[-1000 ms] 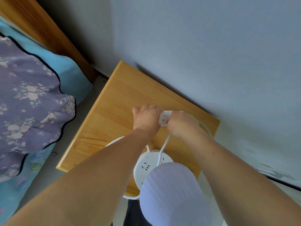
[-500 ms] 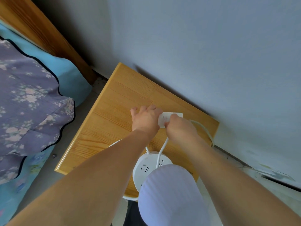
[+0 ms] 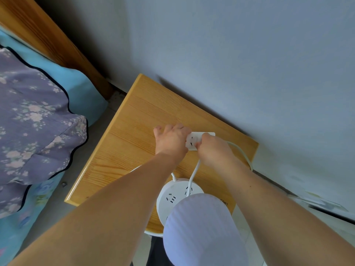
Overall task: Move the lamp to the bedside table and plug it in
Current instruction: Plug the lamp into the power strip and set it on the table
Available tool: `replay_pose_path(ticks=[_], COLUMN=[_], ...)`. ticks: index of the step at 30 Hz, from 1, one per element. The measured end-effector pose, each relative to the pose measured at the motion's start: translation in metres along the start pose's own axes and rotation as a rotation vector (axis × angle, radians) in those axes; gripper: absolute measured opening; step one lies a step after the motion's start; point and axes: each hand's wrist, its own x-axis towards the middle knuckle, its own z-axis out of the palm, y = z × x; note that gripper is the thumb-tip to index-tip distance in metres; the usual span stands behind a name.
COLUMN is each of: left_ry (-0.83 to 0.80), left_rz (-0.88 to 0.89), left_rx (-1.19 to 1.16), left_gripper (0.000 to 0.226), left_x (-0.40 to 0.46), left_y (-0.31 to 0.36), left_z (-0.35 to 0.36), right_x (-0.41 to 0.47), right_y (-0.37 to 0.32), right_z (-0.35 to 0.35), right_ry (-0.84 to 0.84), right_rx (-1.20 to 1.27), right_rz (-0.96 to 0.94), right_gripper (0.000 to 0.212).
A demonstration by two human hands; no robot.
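Observation:
The lamp's white ribbed shade (image 3: 203, 231) fills the bottom centre, above its round white base (image 3: 172, 196), which has sockets on top and stands on the wooden bedside table (image 3: 134, 131). A white power strip (image 3: 192, 141) lies near the table's back edge. My left hand (image 3: 171, 139) is shut over its left end. My right hand (image 3: 213, 150) is closed at the strip's right part, and the lamp's thin white cord (image 3: 194, 173) runs out from under it to the base. The plug itself is hidden in my fingers.
The strip's thicker white cable (image 3: 242, 152) loops off the table's right edge toward the grey wall (image 3: 249, 64). A bed with a floral purple quilt (image 3: 32, 121) and wooden headboard (image 3: 48, 39) lies left, across a narrow floor gap (image 3: 92, 143).
Both hands stay together at the power strip. My right hand has shifted slightly right, and a bit more of the strip's face and cable shows.

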Motion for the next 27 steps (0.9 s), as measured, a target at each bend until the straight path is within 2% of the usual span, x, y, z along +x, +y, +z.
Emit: replay_pose_path(ticks=[6, 12, 16, 18, 20, 22, 27], left_ry=[-0.010, 0.000, -0.009, -0.008, -0.004, 0.000, -0.003], left_rz=[0.007, 0.018, 0.016, 0.014, 0.013, 0.011, 0.014], left_rx=[0.005, 0.002, 0.008, 0.005, 0.003, -0.002, -0.014], left_gripper=[0.047, 0.046, 0.046, 0.045, 0.043, 0.039, 0.040], left_x=[0.001, 0.002, 0.002, 0.003, 0.003, 0.003, 0.003], left_y=[-0.001, -0.002, -0.001, -0.001, -0.001, -0.001, -0.002], left_z=[0.001, 0.001, 0.001, 0.001, 0.000, 0.001, 0.001], right_x=[-0.005, 0.005, -0.009, -0.003, 0.009, 0.012, 0.001], right_y=[-0.001, -0.004, -0.002, -0.007, -0.017, -0.022, -0.010], right_z=[0.010, 0.001, 0.013, 0.007, -0.005, -0.005, 0.008], right_ry=[0.112, -0.002, 0.111, 0.054, -0.083, -0.126, 0.029], right_rx=[0.034, -0.048, 0.020, -0.027, -0.099, -0.147, 0.004], right_rz=[-0.013, 0.040, -0.010, 0.030, 0.102, 0.109, 0.058], right_gripper=[0.021, 0.027, 0.022, 0.022, 0.022, 0.021, 0.026])
